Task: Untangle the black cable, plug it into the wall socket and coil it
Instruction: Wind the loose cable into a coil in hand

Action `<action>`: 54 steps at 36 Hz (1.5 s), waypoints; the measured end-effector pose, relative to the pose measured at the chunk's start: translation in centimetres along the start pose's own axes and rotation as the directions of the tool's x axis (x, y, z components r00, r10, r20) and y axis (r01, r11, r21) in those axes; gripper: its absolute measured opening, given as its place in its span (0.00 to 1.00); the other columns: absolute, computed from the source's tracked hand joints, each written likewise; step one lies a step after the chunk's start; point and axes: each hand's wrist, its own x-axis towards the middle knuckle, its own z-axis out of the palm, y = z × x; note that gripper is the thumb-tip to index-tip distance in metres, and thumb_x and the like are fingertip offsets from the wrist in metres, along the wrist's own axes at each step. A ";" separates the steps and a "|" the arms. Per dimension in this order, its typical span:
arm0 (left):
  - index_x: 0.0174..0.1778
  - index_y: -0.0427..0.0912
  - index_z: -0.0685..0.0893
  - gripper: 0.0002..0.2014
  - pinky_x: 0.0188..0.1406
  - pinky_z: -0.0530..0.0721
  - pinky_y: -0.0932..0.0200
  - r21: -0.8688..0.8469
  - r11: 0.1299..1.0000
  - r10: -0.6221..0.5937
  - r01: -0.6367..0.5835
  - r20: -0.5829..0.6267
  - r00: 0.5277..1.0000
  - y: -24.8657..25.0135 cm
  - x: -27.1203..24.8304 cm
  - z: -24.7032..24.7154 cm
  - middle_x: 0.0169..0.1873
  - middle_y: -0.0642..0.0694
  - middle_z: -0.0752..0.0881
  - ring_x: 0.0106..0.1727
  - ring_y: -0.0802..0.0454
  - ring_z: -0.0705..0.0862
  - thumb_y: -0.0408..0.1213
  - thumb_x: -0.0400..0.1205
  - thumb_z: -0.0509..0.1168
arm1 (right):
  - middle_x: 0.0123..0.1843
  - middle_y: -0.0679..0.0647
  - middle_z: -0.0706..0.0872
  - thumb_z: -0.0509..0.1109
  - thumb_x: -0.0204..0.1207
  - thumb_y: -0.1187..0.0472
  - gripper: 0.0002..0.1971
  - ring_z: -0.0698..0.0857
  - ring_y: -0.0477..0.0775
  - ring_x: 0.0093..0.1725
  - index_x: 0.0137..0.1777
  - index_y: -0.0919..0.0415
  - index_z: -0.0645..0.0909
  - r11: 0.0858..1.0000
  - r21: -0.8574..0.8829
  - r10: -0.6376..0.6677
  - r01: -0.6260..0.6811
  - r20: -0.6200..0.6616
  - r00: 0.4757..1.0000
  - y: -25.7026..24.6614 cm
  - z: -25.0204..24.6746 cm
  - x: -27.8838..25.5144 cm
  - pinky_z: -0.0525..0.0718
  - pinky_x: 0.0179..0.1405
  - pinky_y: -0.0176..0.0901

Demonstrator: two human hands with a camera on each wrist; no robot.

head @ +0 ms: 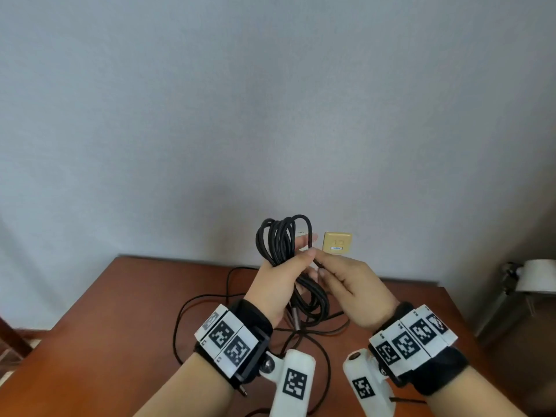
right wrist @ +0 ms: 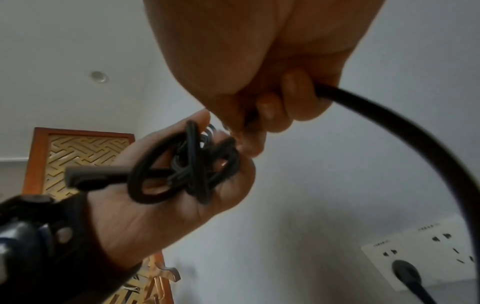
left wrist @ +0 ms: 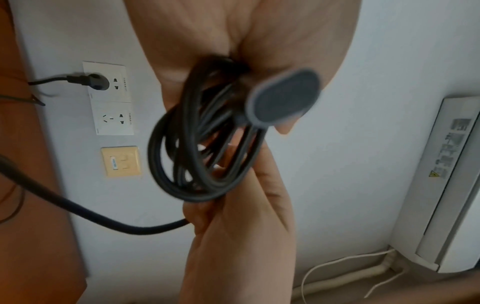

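Note:
My left hand (head: 296, 260) holds a bundle of several loops of the black cable (head: 281, 239) upright above the table, thumb over the loops. My right hand (head: 340, 275) pinches a single strand (head: 316, 263) just right of the bundle. From the right hand (right wrist: 259, 115) the cable (right wrist: 415, 133) arcs down to a black plug (right wrist: 405, 273) seated in the white wall socket (right wrist: 384, 265). The plug (left wrist: 97, 82) and the socket (left wrist: 109, 82) also show in the left wrist view. A grey end piece (right wrist: 85, 174) of the cable sticks out of the bundle by my left wrist.
Loose black cable (head: 192, 308) lies in wide loops on the brown table (head: 120, 311). A beige wall plate (head: 337, 242) sits just above the table's far edge. A white air conditioner (left wrist: 441, 185) stands to the right. A carved wooden screen (right wrist: 85, 152) is on the left.

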 end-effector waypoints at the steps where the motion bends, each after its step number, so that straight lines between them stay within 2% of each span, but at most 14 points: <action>1: 0.61 0.44 0.88 0.12 0.49 0.82 0.53 -0.022 1.000 -0.013 0.013 0.000 1.000 0.1 -0.2 0.1 0.30 0.50 0.85 0.41 0.50 0.84 0.33 0.84 0.63 | 0.50 0.31 0.82 0.58 0.80 0.64 0.22 0.80 0.31 0.52 0.73 0.47 0.73 1.000 -0.022 -0.011 0.011 0.011 1.000 -0.1 -0.1 0.1 0.72 0.54 0.20; 3: 0.59 0.44 0.89 0.12 0.58 0.83 0.51 -0.037 0.999 -0.027 0.027 -0.006 1.000 0.4 -0.4 0.0 0.36 0.53 0.89 0.51 0.47 0.86 0.36 0.84 0.64 | 0.53 0.36 0.81 0.59 0.80 0.66 0.21 0.77 0.30 0.54 0.71 0.52 0.76 0.997 -0.066 -0.038 0.040 0.028 0.999 -0.2 -0.3 0.2 0.69 0.57 0.16; 6: 0.59 0.43 0.89 0.12 0.69 0.79 0.44 -0.025 0.999 -0.037 0.038 0.026 0.999 0.5 -0.4 -0.1 0.55 0.40 0.90 0.62 0.42 0.86 0.38 0.81 0.67 | 0.50 0.40 0.83 0.61 0.79 0.66 0.15 0.79 0.34 0.50 0.62 0.54 0.82 0.996 -0.071 -0.049 0.054 0.069 0.996 0.0 -0.4 0.3 0.71 0.53 0.18; 9: 0.59 0.38 0.89 0.23 0.61 0.82 0.47 -0.042 0.992 -0.111 0.116 0.098 0.989 0.2 -0.1 -0.1 0.56 0.34 0.87 0.58 0.37 0.86 0.43 0.69 0.77 | 0.52 0.40 0.85 0.61 0.77 0.69 0.16 0.80 0.32 0.53 0.60 0.57 0.84 0.997 -0.024 -0.065 0.069 0.148 0.987 0.2 -0.3 0.2 0.72 0.54 0.19; 13: 0.45 0.39 0.92 0.11 0.53 0.86 0.59 -0.086 0.990 -0.093 0.108 0.162 0.982 -0.2 -0.1 -0.3 0.59 0.42 0.89 0.63 0.44 0.85 0.31 0.81 0.63 | 0.53 0.38 0.85 0.63 0.77 0.69 0.16 0.80 0.27 0.53 0.59 0.53 0.84 0.996 0.008 -0.089 0.089 0.185 0.979 0.5 -0.3 0.0 0.74 0.55 0.21; 16: 0.35 0.37 0.88 0.12 0.49 0.87 0.57 -0.157 0.979 -0.104 0.129 0.157 0.982 0.0 -0.4 0.0 0.58 0.41 0.89 0.58 0.46 0.88 0.34 0.80 0.61 | 0.56 0.42 0.88 0.62 0.80 0.67 0.16 0.83 0.33 0.56 0.62 0.54 0.83 0.997 0.071 -0.029 0.018 0.153 0.988 0.6 -0.1 -0.2 0.78 0.57 0.27; 21: 0.34 0.38 0.83 0.17 0.54 0.84 0.50 -0.317 0.943 -0.090 0.107 0.066 0.994 0.2 -0.3 0.4 0.48 0.39 0.91 0.51 0.49 0.90 0.37 0.86 0.57 | 0.34 0.52 0.85 0.60 0.83 0.59 0.11 0.79 0.43 0.32 0.47 0.61 0.84 0.925 0.295 0.214 -0.239 0.114 0.970 0.7 0.7 -0.6 0.78 0.34 0.42; 24: 0.38 0.38 0.78 0.12 0.36 0.83 0.56 -0.338 0.941 -0.033 0.016 -0.045 0.998 0.3 0.0 0.3 0.27 0.44 0.81 0.34 0.49 0.85 0.37 0.86 0.57 | 0.30 0.53 0.81 0.57 0.80 0.48 0.16 0.78 0.47 0.31 0.42 0.59 0.79 0.912 0.311 0.234 -0.268 0.141 0.962 1.3 1.5 -1.3 0.77 0.37 0.46; 27: 0.38 0.39 0.78 0.10 0.36 0.81 0.55 -0.330 0.942 0.036 -0.060 -0.080 0.996 0.4 0.3 -0.3 0.23 0.47 0.72 0.32 0.49 0.81 0.38 0.83 0.59 | 0.30 0.55 0.85 0.58 0.76 0.40 0.21 0.82 0.51 0.34 0.44 0.59 0.78 0.902 0.303 0.265 -0.307 0.171 0.949 2.0 2.0 -2.2 0.78 0.43 0.50; 34: 0.35 0.38 0.76 0.14 0.36 0.80 0.56 -0.363 0.917 0.116 -0.163 -0.148 0.982 1.4 0.4 -1.2 0.19 0.49 0.68 0.25 0.53 0.73 0.33 0.87 0.55 | 0.26 0.46 0.73 0.70 0.74 0.49 0.12 0.73 0.46 0.29 0.35 0.53 0.74 0.870 0.331 0.381 -0.365 0.017 0.924 4.0 1.8 -3.2 0.74 0.35 0.42; 41: 0.34 0.42 0.78 0.13 0.25 0.68 0.63 -0.358 0.913 0.072 -0.197 -0.334 0.940 2.5 1.1 -3.0 0.20 0.52 0.69 0.24 0.57 0.72 0.37 0.86 0.60 | 0.26 0.49 0.70 0.71 0.76 0.56 0.18 0.67 0.44 0.27 0.33 0.66 0.70 0.854 0.280 0.492 -0.439 -0.156 0.857 5.6 0.9 -3.6 0.69 0.32 0.42; 44: 0.34 0.41 0.78 0.13 0.25 0.66 0.63 -0.325 0.922 0.085 -0.211 -0.362 0.928 2.5 1.0 -3.1 0.20 0.52 0.68 0.25 0.57 0.71 0.36 0.86 0.60 | 0.30 0.42 0.76 0.66 0.80 0.60 0.08 0.73 0.40 0.31 0.39 0.55 0.76 0.892 0.240 0.424 -0.382 -0.158 0.892 5.0 0.8 -3.6 0.73 0.37 0.35; 48: 0.35 0.40 0.79 0.13 0.25 0.68 0.61 -0.251 0.938 0.121 -0.239 -0.410 0.904 2.6 1.0 -3.5 0.20 0.51 0.68 0.25 0.56 0.69 0.34 0.86 0.59 | 0.49 0.35 0.87 0.66 0.80 0.63 0.15 0.82 0.34 0.54 0.50 0.38 0.81 0.948 0.146 0.300 -0.281 -0.131 0.945 4.1 0.5 -3.4 0.73 0.56 0.22; 54: 0.35 0.42 0.82 0.12 0.37 0.75 0.53 0.024 0.966 0.239 -0.257 -0.464 0.853 3.1 1.0 -3.8 0.18 0.54 0.71 0.27 0.55 0.74 0.32 0.85 0.61 | 0.37 0.34 0.80 0.66 0.77 0.55 0.11 0.82 0.40 0.39 0.54 0.41 0.86 0.988 -0.084 0.139 -0.127 0.147 0.979 2.2 -0.6 -2.8 0.75 0.40 0.26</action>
